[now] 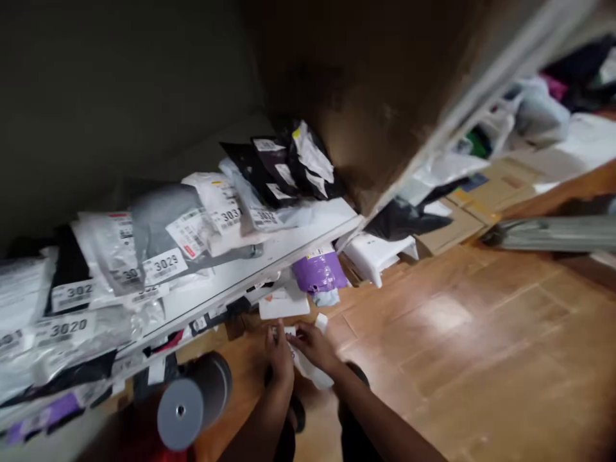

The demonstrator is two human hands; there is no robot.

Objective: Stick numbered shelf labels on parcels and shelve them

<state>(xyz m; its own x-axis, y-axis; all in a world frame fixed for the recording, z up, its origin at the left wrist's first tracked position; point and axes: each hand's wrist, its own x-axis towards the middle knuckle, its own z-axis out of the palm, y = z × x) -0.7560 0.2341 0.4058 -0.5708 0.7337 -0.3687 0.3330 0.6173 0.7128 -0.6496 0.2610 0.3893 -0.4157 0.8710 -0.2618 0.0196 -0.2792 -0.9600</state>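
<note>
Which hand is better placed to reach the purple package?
Probably the right hand: it looks nearer the purple package than the left hand does. Both seem to hold the white strip, though.

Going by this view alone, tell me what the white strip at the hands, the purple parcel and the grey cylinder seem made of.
White strip: likely paper, thin and curling; blur hides its finish.
Purple parcel: probably plastic film, slightly shiny, judging by its creases and small highlights.
Grey cylinder: smooth and fairly matte, with an even-toned end; plastic or painted metal, I can't tell which.
</note>
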